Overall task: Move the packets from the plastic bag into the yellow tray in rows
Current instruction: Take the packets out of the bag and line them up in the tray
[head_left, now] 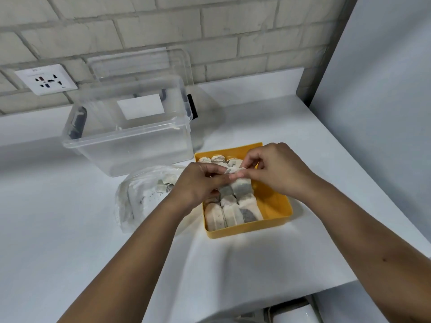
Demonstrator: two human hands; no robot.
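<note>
– while both forearms reach in from the bottom edge, what are the hands doing?
– they meet over the tray (278, 207). the left hand (198, 183) has its back to the camera, fingers curled, and its thumb and fingertips pinch the folded top of one packet (240, 185). the right hand (277, 169) comes from the other side and pinches that same top between thumb and forefinger, other fingers bent.
– where is that packet?
– it is held over the middle of the tray, top toward the far wall, body hanging toward the near rows. whether its lower end touches the ones below, i cannot tell.
– and the rest?
– more packets (224, 216) lie side by side in the tray's left part, three against the near wall and three tops at the far wall. the right part is bare yellow. the bag (140, 197) lies on the table (70, 241) just left of the tray, with a few packets and dark specks inside; the left wrist hides its right edge.
– any writing?
– small grey print on the socket (45, 79), too small to read. the white label (140, 106) on the box (130, 138) reads as plain white.
– what else is around?
– that clear box stands behind the bag, its lid (140, 64) leaning on the brick wall (210, 31). a grey partition (384, 89) closes the right side.
</note>
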